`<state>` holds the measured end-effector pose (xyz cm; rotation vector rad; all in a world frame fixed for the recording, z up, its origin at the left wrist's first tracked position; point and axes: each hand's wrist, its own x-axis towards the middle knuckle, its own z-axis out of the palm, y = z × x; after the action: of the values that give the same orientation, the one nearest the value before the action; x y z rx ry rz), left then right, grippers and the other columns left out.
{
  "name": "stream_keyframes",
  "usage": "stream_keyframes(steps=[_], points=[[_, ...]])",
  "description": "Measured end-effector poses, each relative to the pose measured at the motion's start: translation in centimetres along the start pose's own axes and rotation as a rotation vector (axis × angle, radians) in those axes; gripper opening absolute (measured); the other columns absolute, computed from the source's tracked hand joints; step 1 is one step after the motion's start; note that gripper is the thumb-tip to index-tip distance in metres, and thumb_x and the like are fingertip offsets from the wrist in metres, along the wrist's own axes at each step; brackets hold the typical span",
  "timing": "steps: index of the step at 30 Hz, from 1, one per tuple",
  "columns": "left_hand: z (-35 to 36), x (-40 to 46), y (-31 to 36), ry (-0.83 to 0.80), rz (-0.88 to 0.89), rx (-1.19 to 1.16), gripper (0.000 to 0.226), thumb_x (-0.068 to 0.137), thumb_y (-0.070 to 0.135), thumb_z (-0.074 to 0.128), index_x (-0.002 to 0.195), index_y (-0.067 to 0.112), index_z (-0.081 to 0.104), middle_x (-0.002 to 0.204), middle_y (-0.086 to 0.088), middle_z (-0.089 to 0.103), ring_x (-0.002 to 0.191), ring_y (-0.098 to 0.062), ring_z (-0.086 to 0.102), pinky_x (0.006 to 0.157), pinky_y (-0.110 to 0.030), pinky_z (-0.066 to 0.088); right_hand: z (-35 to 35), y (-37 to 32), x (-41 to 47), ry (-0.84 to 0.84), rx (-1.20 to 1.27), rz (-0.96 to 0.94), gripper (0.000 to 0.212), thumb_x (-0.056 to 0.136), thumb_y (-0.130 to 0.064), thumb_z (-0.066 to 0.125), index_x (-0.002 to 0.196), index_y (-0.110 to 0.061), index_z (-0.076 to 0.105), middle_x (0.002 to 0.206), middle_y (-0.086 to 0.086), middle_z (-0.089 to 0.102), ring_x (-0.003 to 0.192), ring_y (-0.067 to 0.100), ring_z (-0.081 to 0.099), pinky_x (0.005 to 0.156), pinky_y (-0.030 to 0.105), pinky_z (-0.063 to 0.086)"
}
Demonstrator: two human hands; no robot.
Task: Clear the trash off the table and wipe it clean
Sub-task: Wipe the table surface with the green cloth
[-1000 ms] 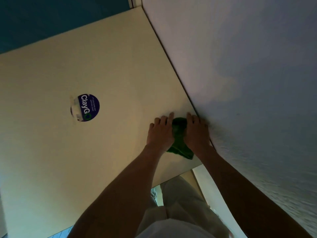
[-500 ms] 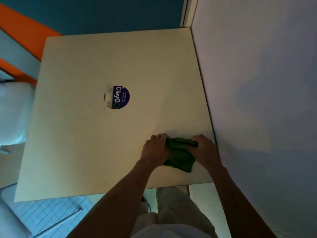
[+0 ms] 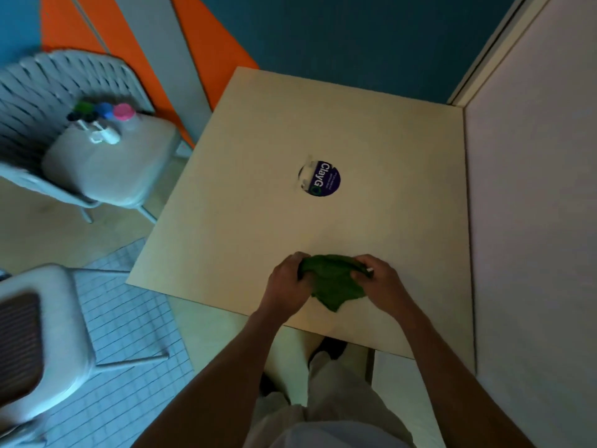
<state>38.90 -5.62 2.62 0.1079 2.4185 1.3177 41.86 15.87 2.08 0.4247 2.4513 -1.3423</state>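
Note:
A crumpled green cloth (image 3: 332, 286) lies bunched near the front edge of the square cream table (image 3: 258, 221). My left hand (image 3: 287, 279) grips its left side with curled fingers. My right hand (image 3: 376, 278) grips its right side, fingers curled over the fabric. A round purple sticker (image 3: 324, 178) marked ClayGo sits at the table's middle. No trash shows on the tabletop.
A white wall (image 3: 533, 221) runs along the table's right edge. To the left stands a grey chair (image 3: 106, 169) with several bottles (image 3: 106, 119) on its seat. Another chair (image 3: 35, 344) stands at the lower left on a tiled floor.
My hands went from lying flat on the cloth beside the wall to gripping it bunched up. The view swung left and back, bringing the chairs into sight.

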Motion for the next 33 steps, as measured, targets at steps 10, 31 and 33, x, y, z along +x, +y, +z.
stream_keyframes(steps=[10,31,33], points=[[-7.8,-5.3,-4.2,0.309,-0.017,-0.235,0.026,0.088,0.037,0.053,0.11,0.026,0.061,0.1,0.001,0.065,0.093,-0.015,0.062,0.082,-0.046,0.057,9.6,-8.2,-1.4,0.01,0.152,-0.017,0.021,0.098,-0.023,0.06,0.117,-0.016,0.064,0.103,0.005,0.068,0.097,0.021,0.064,0.081,0.03,0.054],[-26.8,-8.0,-24.1,0.695,-0.42,-0.325,0.027,0.1,0.037,0.056,0.122,0.021,0.061,0.103,0.005,0.065,0.094,-0.011,0.06,0.086,-0.031,0.054,35.4,-23.8,6.2,-0.309,-0.066,-0.173,0.021,0.097,-0.024,0.059,0.116,-0.016,0.064,0.107,0.004,0.069,0.1,0.023,0.065,0.086,0.037,0.055],[-29.7,-7.9,-26.7,0.726,-0.473,-0.317,0.026,0.1,0.038,0.057,0.12,0.022,0.061,0.101,0.005,0.065,0.094,-0.013,0.061,0.083,-0.031,0.054,38.9,-25.8,7.7,-0.362,-0.094,-0.202,0.021,0.097,-0.023,0.059,0.116,-0.016,0.064,0.106,0.004,0.069,0.099,0.022,0.066,0.084,0.037,0.056]])
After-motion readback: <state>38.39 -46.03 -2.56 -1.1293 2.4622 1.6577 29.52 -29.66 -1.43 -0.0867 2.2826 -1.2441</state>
